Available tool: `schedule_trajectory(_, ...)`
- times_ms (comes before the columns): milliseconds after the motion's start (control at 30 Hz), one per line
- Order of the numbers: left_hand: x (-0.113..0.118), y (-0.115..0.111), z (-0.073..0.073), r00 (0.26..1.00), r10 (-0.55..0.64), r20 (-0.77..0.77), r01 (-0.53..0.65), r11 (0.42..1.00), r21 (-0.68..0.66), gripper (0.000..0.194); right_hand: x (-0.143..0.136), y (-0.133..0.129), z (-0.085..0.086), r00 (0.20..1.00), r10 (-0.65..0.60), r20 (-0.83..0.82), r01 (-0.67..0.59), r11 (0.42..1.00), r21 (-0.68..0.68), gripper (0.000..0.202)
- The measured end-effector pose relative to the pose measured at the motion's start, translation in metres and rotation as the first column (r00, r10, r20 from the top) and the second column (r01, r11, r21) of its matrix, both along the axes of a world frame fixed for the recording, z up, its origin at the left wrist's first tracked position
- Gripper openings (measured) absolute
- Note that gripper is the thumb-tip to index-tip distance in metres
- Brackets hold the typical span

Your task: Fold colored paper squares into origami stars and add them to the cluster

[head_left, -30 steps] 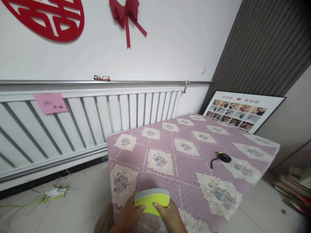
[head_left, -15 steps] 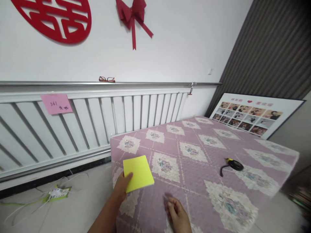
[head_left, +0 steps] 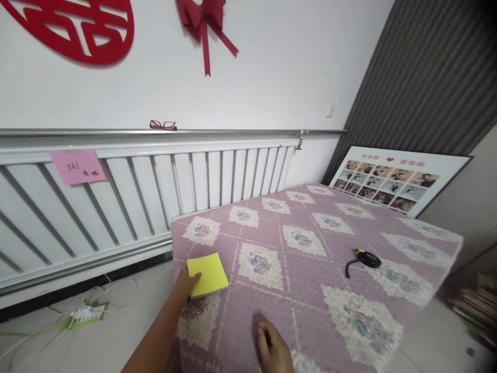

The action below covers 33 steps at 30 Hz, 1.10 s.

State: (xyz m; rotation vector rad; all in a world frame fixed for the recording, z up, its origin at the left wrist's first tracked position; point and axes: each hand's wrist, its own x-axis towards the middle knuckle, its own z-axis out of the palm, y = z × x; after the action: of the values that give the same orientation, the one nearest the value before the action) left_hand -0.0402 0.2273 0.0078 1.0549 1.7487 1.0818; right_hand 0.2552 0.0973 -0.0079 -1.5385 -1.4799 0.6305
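Note:
My left hand (head_left: 186, 284) grips a yellow sticky note pad (head_left: 208, 274) by its left edge, thumb on top, near the left side of the bed-like surface with a purple floral cover (head_left: 248, 331). The fingers under the pad are hidden. At the bottom middle, my right hand (head_left: 274, 348) is loosely curled over the cover, fingers bent in, and no object shows in it. Farther right on the cover lies a black tape measure (head_left: 368, 259) with a yellow tip and a dark strap.
Behind the cover runs a white radiator (head_left: 202, 178) carrying a pink note (head_left: 77, 167). Red-framed glasses (head_left: 163, 125) rest on the pipe above. A photo board (head_left: 399, 178) leans at the far right. A power strip (head_left: 87, 314) with cables lies on the floor at left.
My left hand has brought the pad lower and to the left, closer to the cover. My right hand has shifted slightly left and its fingers are more curled. The view has turned a little right.

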Motion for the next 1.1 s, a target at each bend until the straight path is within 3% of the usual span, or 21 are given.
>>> schedule_trajectory(100,-0.005,-0.011,0.005,0.963,-0.035,-0.266,0.051,0.997,0.053,0.063,0.000,0.000,-0.003,1.000,0.014,0.010,-0.014,1.000,0.010,0.028)
schedule_trajectory(200,-0.002,-0.026,0.006,0.871,-0.143,-0.470,0.200,0.977,0.073,0.055,0.000,0.000,-0.004,0.999,0.028,0.023,-0.029,1.000,0.006,0.027)
schedule_trajectory(333,0.015,-0.039,0.001,0.706,-0.329,-0.627,0.434,0.901,0.017,0.048,-0.001,0.001,-0.004,0.999,0.040,0.023,-0.039,0.999,-0.004,0.028)
schedule_trajectory(433,0.023,-0.041,0.000,0.608,-0.394,-0.689,0.514,0.857,-0.037,0.042,-0.002,0.001,-0.004,0.999,0.032,0.026,-0.032,0.999,0.005,0.028)
schedule_trajectory(600,0.022,-0.040,0.003,0.520,-0.418,-0.745,0.548,0.832,-0.084,0.039,-0.002,-0.001,-0.002,0.999,0.025,0.038,-0.026,0.999,0.028,0.027)
schedule_trajectory(1100,0.020,-0.032,-0.005,0.392,-0.430,-0.813,0.559,0.814,-0.160,0.033,-0.007,-0.009,0.001,0.996,0.028,0.084,-0.036,0.994,0.100,0.021)
